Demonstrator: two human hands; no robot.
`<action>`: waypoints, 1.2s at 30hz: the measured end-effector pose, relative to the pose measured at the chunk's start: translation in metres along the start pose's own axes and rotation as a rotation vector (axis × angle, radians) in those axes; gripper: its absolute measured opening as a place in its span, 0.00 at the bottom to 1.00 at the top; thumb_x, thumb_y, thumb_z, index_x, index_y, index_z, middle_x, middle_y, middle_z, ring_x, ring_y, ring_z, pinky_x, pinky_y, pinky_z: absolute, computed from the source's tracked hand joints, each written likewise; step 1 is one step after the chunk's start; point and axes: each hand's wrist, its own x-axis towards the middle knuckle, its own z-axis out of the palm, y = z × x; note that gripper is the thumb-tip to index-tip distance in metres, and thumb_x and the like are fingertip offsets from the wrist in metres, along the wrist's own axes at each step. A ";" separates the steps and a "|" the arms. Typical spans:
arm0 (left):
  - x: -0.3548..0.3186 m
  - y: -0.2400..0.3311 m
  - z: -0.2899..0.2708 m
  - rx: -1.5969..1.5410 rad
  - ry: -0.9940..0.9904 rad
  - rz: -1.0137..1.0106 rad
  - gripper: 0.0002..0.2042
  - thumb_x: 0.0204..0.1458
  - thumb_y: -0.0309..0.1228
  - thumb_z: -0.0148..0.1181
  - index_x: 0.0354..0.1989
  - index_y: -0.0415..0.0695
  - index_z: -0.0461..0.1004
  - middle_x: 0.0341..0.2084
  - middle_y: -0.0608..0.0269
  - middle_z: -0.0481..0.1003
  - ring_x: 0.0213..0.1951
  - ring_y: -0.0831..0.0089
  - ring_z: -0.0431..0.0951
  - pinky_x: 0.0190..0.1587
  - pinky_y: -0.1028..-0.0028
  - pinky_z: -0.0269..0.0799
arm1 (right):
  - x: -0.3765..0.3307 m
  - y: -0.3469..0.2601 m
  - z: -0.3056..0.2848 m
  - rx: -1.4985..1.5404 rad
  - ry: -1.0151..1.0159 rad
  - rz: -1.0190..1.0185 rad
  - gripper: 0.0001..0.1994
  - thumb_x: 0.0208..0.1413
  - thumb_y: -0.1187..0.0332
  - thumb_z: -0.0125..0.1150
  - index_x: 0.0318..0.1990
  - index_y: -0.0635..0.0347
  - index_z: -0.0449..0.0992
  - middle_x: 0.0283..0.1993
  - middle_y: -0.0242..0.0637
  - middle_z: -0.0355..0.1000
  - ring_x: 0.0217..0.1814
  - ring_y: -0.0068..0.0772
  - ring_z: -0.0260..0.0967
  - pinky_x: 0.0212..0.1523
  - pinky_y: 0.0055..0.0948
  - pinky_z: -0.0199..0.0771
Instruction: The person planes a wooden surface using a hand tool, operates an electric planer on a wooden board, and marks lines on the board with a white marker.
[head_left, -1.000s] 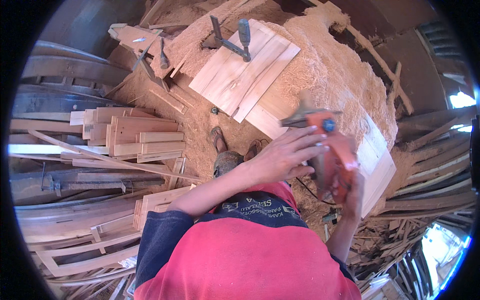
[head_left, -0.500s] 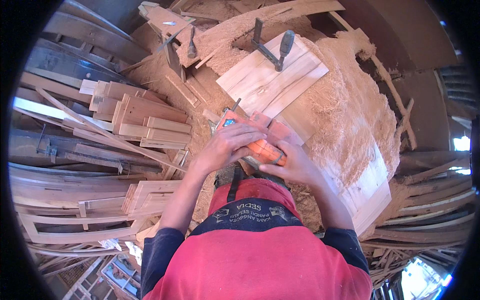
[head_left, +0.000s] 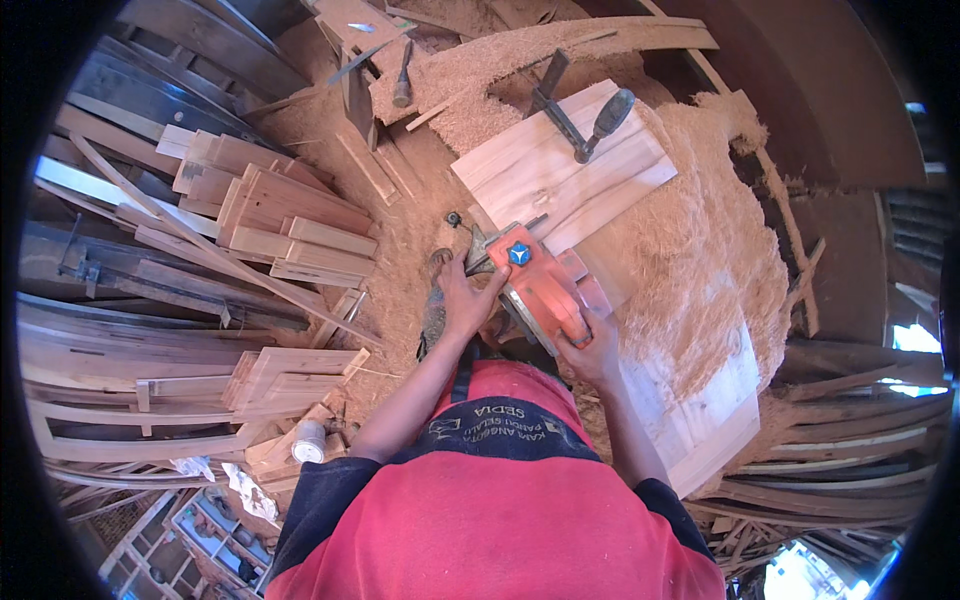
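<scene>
An orange electric planer (head_left: pixel 545 285) with a blue knob (head_left: pixel 519 254) is held close in front of my body, at the near edge of the work area. My right hand (head_left: pixel 594 348) is wrapped round its rear handle. At the planer's front left side, my left hand (head_left: pixel 465 300) grips its edge, thumb against the body and fingers by a metal bracket (head_left: pixel 480 250). Just beyond the tool lies a pale wooden panel (head_left: pixel 560 165), held down by a dark clamp (head_left: pixel 585 130). The planer's underside is hidden.
Wood shavings (head_left: pixel 700 220) are heaped right of the panel, partly over another pale board (head_left: pixel 715 400). Stacked wooden pieces (head_left: pixel 290 215) stand at left. A dark-handled tool (head_left: pixel 402 85) lies at the far side, and a can (head_left: pixel 309 440) stands near lower left.
My left hand has shifted from the planer's top to its front left side, uncovering the blue knob. The planer has turned, its rear now closer to me. My view has shifted slightly.
</scene>
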 end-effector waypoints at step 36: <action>0.039 0.006 -0.023 0.155 -0.061 0.155 0.41 0.40 0.50 0.77 0.55 0.27 0.72 0.42 0.40 0.77 0.47 0.52 0.77 0.53 0.57 0.71 | 0.022 -0.035 -0.012 -0.077 -0.062 0.093 0.28 0.47 0.58 0.71 0.56 0.57 0.76 0.38 0.49 0.78 0.41 0.49 0.78 0.43 0.41 0.77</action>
